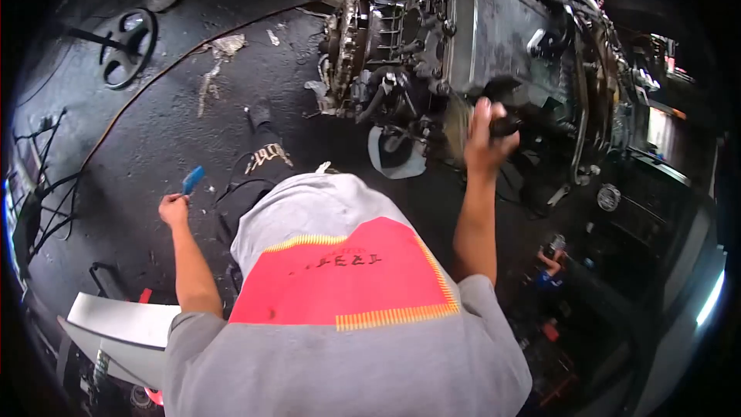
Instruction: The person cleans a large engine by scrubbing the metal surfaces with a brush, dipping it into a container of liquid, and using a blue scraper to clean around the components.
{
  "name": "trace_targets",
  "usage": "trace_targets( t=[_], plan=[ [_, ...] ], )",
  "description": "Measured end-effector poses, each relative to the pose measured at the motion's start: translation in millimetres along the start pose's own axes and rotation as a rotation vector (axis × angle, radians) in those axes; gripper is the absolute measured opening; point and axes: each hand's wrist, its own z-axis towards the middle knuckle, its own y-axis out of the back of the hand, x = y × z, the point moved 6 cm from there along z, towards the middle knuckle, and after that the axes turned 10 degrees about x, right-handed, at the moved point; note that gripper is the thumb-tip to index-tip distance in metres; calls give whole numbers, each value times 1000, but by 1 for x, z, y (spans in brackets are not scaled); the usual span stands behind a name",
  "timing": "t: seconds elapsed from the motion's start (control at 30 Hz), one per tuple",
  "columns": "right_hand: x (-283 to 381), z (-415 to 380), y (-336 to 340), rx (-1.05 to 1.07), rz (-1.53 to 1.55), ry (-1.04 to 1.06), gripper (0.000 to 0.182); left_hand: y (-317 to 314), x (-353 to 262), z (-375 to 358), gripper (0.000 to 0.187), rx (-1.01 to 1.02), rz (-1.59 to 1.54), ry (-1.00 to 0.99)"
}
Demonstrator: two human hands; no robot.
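Note:
My left hand (174, 208) is held low over the dark floor, its fingers closed round the end of a small blue flat tool (193, 179). Whether that is a brush or a scraper is too small to tell. Beside the large metal engine (494, 27), my right hand (485, 139) is raised, fingers wrapped round a dark rounded object (505, 125). Motion blur hides the kind of this object. A pale smear shows just left of the right hand, close to the engine's lower side.
A cable (147, 96) runs across the floor from the engine. A steering wheel (128, 48) lies at the far left, and a white panel (123, 320) stands at lower left. Under the engine is a pale round container (396, 153). Another person (550, 262) is at the right.

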Motion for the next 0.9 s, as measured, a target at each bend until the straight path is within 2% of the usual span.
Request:
trace_targets(
  t=[0.03,0.1,0.17,0.2,0.27,0.3,0.33,0.5,0.57,0.6,0.67,0.73,0.8,0.87,0.9],
  plan=[
    [-3,-34,19,33,-59,-59,28,-17,34,8,17,-9,-7,28],
    [-24,-104,60,-147,175,-147,30,-23,22,-38,14,-45,-19,-31],
    [-68,-162,98,-292,251,-269,30,-61,64,-42,7,-81,7,-62],
    [-86,-188,115,-318,267,-258,30,-63,50,-76,6,-94,30,-65],
    [-137,-251,143,-349,-64,-614,31,-83,60,-112,6,-42,127,-87],
    [-160,-279,152,-350,-121,-639,29,-82,54,-141,8,-106,181,-80],
    [-179,-300,156,-348,-173,-659,28,-90,70,-148,12,-89,180,-125],
    [-221,-371,159,-417,-176,-701,27,-83,114,-205,17,-76,182,36],
    [-229,-389,154,-269,-320,-945,32,-72,129,-219,18,-93,179,65],
    [-230,-399,155,-280,-306,-942,32,-68,139,-225,20,-95,153,98],
    [-244,-428,158,-277,-378,-1191,51,-61,150,-229,22,-101,138,123],
    [-251,-462,155,-400,-151,-1257,64,-58,162,-228,24,-130,100,109],
    [-243,-486,152,-383,-241,-1354,65,-60,186,-217,24,-141,18,108],
    [-256,-515,146,-282,-359,-1360,57,-71,220,-194,24,-129,11,86],
    [-256,-530,141,-310,-271,-1386,58,-76,228,-186,24,-127,40,63]
  ],
)
